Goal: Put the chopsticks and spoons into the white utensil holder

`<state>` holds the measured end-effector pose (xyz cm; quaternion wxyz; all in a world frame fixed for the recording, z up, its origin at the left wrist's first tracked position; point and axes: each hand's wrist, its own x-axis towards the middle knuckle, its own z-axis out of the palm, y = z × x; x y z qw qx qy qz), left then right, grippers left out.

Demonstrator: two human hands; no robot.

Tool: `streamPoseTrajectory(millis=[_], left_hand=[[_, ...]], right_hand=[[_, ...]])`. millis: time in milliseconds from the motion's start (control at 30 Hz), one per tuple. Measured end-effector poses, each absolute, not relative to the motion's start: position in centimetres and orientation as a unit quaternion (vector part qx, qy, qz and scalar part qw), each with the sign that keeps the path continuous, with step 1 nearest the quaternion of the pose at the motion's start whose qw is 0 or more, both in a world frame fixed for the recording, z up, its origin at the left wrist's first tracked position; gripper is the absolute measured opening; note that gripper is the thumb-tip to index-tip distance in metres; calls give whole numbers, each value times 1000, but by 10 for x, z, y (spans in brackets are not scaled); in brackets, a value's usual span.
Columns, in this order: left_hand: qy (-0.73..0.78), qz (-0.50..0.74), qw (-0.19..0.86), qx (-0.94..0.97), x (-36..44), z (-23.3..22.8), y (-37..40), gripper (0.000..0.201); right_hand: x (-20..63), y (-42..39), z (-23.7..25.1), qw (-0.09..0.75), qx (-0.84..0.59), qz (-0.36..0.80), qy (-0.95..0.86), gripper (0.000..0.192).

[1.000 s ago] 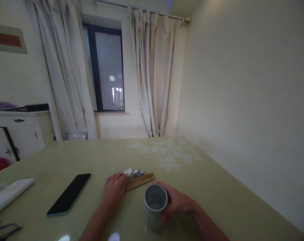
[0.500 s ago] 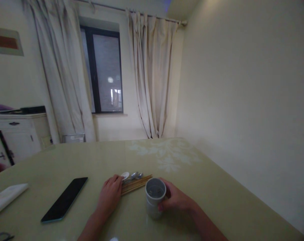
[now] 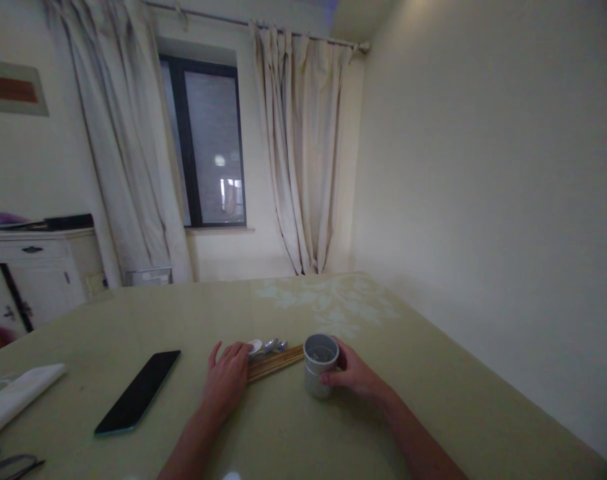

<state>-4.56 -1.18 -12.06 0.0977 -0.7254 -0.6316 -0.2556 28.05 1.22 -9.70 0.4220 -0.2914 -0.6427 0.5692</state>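
My right hand [image 3: 353, 375] grips a white cylindrical holder [image 3: 319, 365] that stands upright on the yellow-green table [image 3: 433, 400], just right of a bundle of wooden chopsticks [image 3: 278, 362]. Three spoons [image 3: 267, 345] lie beyond the chopsticks. My left hand [image 3: 227, 381] rests flat on the near ends of the chopsticks and spoons, fingers spread, covering those ends.
A black phone [image 3: 138, 391] lies left of my left hand. A folded white cloth [image 3: 18, 395] and glasses [image 3: 8, 463] sit at the table's left edge. A wall runs along the right; a white cabinet [image 3: 33, 270] and curtained window [image 3: 208, 140] stand beyond.
My right hand has slid the holder away from me and set it beside the chopstick tips. My left hand stays on the utensils.
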Motion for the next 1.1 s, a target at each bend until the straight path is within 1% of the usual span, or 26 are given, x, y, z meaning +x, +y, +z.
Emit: streamPoseTrajectory(millis=[133, 233, 267, 300, 367, 400, 433, 567, 633, 733, 800, 900, 967, 1033, 1067, 1100], left_hand=[[-592, -284, 75, -750, -33, -117, -13, 33], [-550, -302, 9, -779, -16, -116, -17, 29], [-535, -311, -21, -785, -9, -117, -19, 31], [-523, -321, -50, -788, -3, -117, -21, 39], [-509, -337, -97, -786, 9, -119, -26, 63], [-506, -344, -113, -783, 15, -120, -28, 71], [-505, -350, -125, -779, 19, -121, -30, 73], [-508, -373, -142, -763, 26, -118, -34, 61], [-515, -375, -140, -758, 24, -116, -34, 63], [-525, -382, -132, -749, 19, -116, -32, 68], [-531, -387, -127, -743, 16, -119, -31, 69], [-544, -382, -127, -736, 14, -125, -28, 68], [-549, -381, -129, -733, 13, -130, -26, 68], [-549, -384, -127, -731, 12, -134, -25, 69], [-549, -385, -126, -731, 11, -136, -25, 70], [-549, -386, -125, -730, 10, -137, -24, 71]], right_hand=[[276, 13, -101, 425, -297, 552, -653, 79], [267, 10, -105, 437, -300, 543, -651, 80], [263, 8, -106, 441, -302, 540, -650, 80], [259, 6, -107, 445, -304, 536, -650, 80], [251, 3, -109, 455, -310, 520, -654, 78], [247, 2, -110, 459, -313, 509, -657, 76], [245, 1, -110, 461, -315, 499, -662, 75], [242, 0, -113, 452, -316, 461, -696, 67], [244, 1, -114, 442, -326, 443, -708, 68], [248, 0, -113, 439, -357, 433, -702, 77], [249, -1, -112, 446, -371, 431, -691, 76], [250, -2, -110, 463, -387, 416, -680, 64], [249, -2, -108, 475, -405, 399, -672, 51], [249, 0, -108, 483, -429, 377, -664, 34], [250, 2, -109, 486, -442, 364, -660, 28], [250, 4, -109, 490, -455, 348, -657, 26]])
